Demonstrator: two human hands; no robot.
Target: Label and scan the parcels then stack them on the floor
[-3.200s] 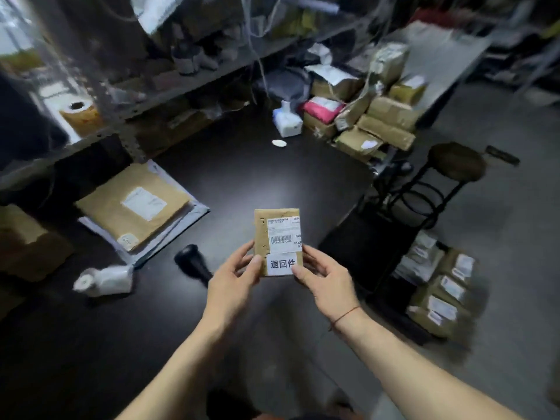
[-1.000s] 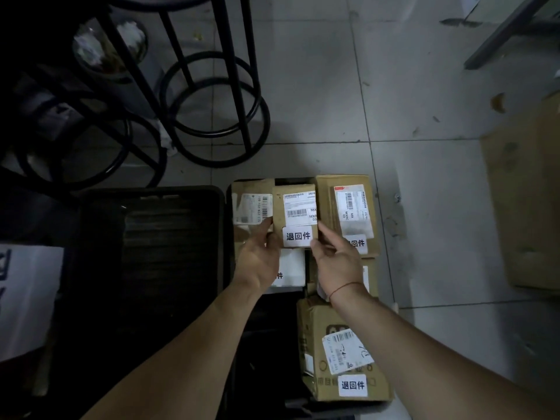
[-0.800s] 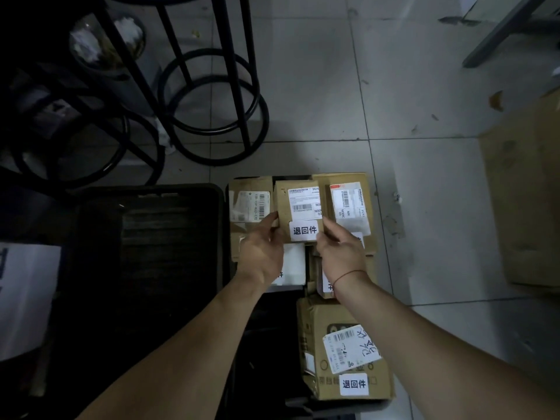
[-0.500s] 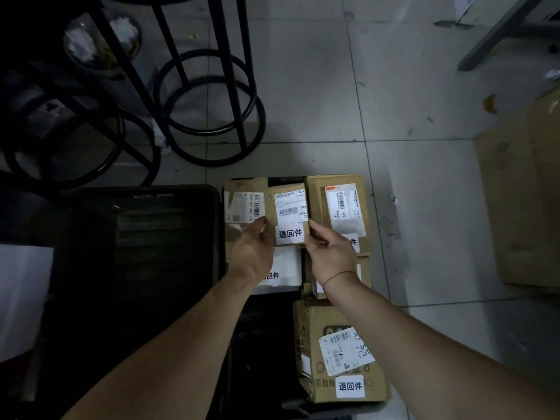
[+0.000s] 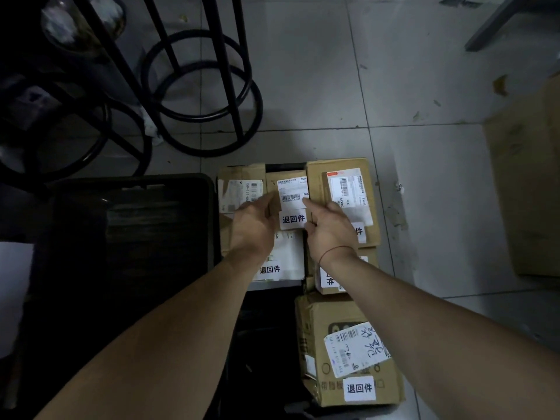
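Observation:
A small brown parcel with a barcode label and a white sticker stands among other labelled parcels on the floor. It sits between a brown parcel on the left and a larger brown parcel on the right. My left hand holds its left edge and my right hand holds its right edge, fingers curled round it. Below my hands lie a white-labelled parcel and another brown parcel. Nearest to me stands a bigger box.
A black crate stands left of the parcels. Black stool legs with ring bases rise behind it. A flat cardboard sheet lies at the right. Grey floor tiles spread beyond the parcels.
I carried the small parcel from the table down to the floor. Over the last second my hands lowered it into the gap between the two back parcels.

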